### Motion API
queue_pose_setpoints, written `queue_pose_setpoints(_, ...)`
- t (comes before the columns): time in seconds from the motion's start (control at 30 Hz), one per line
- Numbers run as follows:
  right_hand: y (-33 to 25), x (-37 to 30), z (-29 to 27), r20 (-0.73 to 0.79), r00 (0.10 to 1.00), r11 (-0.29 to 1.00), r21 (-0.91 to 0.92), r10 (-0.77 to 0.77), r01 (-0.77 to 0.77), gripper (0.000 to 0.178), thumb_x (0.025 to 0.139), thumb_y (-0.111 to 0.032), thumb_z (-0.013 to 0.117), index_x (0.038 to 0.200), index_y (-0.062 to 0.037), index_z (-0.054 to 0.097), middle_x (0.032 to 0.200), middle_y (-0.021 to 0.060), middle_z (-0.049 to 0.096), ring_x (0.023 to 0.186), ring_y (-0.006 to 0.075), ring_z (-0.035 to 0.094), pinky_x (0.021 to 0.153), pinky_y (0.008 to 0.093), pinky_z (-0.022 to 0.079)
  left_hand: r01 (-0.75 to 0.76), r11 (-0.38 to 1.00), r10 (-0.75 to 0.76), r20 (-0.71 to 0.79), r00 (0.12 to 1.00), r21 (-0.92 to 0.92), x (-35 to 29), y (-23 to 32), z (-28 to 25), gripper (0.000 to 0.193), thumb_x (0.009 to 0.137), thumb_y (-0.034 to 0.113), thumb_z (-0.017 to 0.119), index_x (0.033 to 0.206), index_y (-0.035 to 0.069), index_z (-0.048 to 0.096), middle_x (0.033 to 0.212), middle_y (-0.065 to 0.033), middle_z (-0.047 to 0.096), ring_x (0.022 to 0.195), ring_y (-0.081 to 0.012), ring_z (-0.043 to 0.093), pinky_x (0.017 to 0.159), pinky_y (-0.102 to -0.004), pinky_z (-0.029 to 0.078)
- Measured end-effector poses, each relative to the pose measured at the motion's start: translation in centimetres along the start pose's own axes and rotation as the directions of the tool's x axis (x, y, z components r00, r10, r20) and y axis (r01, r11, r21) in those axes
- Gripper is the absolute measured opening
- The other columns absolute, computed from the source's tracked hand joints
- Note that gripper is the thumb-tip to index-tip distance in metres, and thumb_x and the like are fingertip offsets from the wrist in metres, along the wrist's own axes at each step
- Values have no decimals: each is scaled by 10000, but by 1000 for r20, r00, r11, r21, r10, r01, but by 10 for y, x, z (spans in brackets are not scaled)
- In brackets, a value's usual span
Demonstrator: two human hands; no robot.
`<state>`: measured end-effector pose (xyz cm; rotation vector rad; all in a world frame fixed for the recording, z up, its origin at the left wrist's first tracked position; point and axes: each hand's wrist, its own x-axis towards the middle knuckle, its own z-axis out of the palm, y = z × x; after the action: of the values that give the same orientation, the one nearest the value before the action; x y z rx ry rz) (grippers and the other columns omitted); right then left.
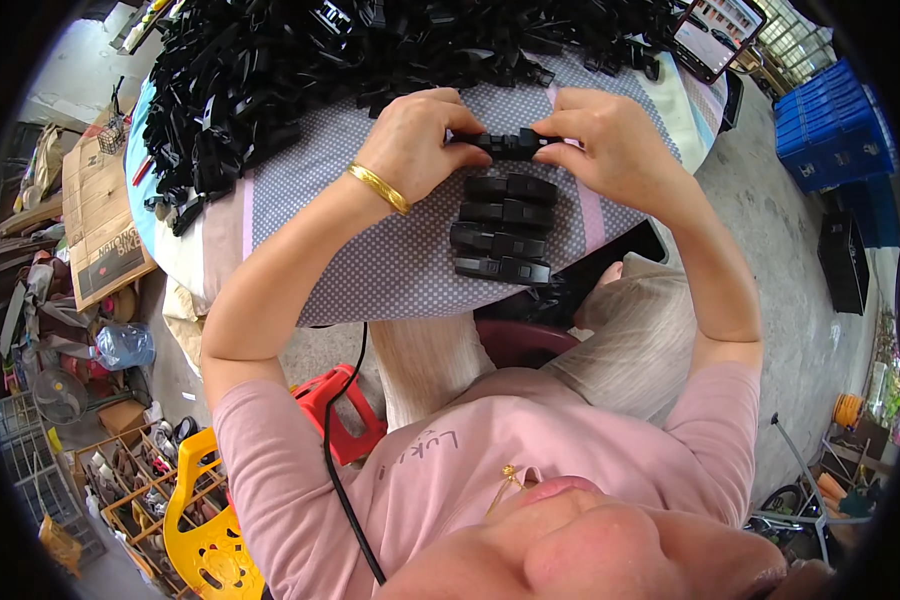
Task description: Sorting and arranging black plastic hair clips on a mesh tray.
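My left hand [417, 142] and my right hand [612, 143] face each other over the table, holding one short black plastic part [508, 145] between them. Thumb and fingers of each hand pinch one end of it. It looks like a buckle or clip in two joined pieces, but its exact kind is too small to make out. Just below it on the cloth, several similar black parts [506, 214] lie crosswise in a column toward the table's near edge. A large heap of loose black plastic parts [250, 85] covers the far and left side of the table.
A grey dotted cloth [370, 265] covers the rounded table. At the far right stands a phone or tablet [712, 40]. Blue crates [832, 125] sit on the floor to the right. A red plastic stool [342, 415], a yellow chair [210, 530] and a dangling black cable [335, 470] are at the left.
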<state>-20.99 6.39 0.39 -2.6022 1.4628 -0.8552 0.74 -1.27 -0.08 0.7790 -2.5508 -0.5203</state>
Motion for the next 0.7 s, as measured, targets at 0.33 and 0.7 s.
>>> queue_pose_setpoints(0.33, 17, 14, 13, 159, 986, 929, 356, 44, -99, 272, 736, -151, 732, 956, -4, 670, 865, 102, 624, 757, 266, 602, 655, 328, 486, -18, 999, 20, 42, 999, -33, 6, 4, -2, 200, 684, 181, 761, 813, 35, 715, 795, -81, 621, 744, -258, 600, 675, -348, 495)
queue_pose_setpoints(0.7, 45, 26, 32, -173, 982, 969, -220, 72, -110, 326, 778, -182, 692, 1072, -51, 639, 1008, 91, 651, 927, 261, 592, 810, 337, 493, 122, 682, 354, -471, 808, 721, 37, -88, -39, 362, 770, 301, 721, 1115, 204, 668, 1108, -4, 624, 1045, -234, 529, 879, -382, 435)
